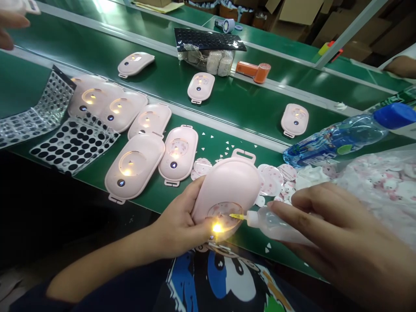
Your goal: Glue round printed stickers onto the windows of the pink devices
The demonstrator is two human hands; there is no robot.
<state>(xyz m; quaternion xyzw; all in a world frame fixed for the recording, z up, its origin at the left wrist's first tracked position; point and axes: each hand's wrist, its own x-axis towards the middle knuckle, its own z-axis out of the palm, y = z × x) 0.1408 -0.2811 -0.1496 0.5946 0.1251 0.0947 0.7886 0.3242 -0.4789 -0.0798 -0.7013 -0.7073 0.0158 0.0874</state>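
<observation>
My left hand (177,221) grips a pink oval plastic case (229,186) from its left side, holding it above the near edge of the green bench. A small light glows at the case's lower end beside a round recess. My right hand (338,229) is wrapped round a clear squeeze bottle (271,224). Its thin yellow nozzle touches the round recess on the case.
Several more pink cases (134,167) lie in a cluster on the green bench (227,108), with three spaced out on the belt behind. Sheets of black dots (71,145) lie left. Round stickers (273,177), a blue-capped water bottle (344,136), an orange tool (255,71) and another person's hand (9,26) are nearby.
</observation>
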